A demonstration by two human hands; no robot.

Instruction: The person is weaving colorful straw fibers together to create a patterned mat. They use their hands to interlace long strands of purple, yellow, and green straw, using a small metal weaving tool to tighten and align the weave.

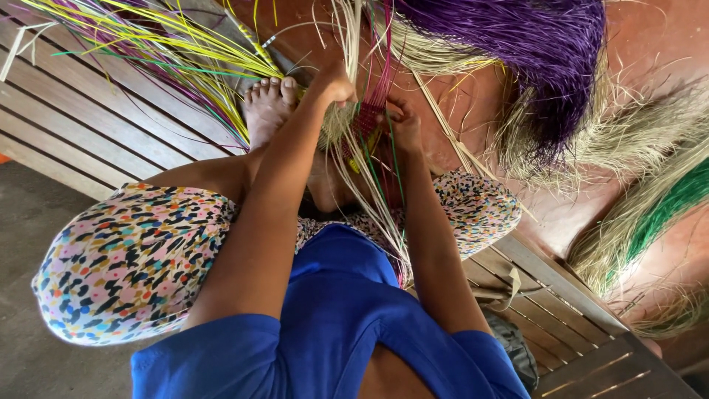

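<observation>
Gripping pale straw strands (347, 44), the left hand (334, 83) is curled shut w/ fingers pinched around them, just above the toes of a bare foot (267, 103). Right hand (402, 122) sits just beside it, fingers closed on the small woven piece (367, 122) of red, green & yellow strips held between both hands. Loose straw ends trail down from the weave across the lap, over the patterned skirt (133, 258) & blue shirt (332, 310). Person sits on a slatted wooden bench (81, 125). Yellow, green & purple strips (170, 44) fan out upper left, touching the foot. Big purple bundle (532, 52) hangs upper right, w/ pale & green straw (665, 207) near it on the reddish floor (657, 44). Can't tell how far the weave extends; arms hide part.
</observation>
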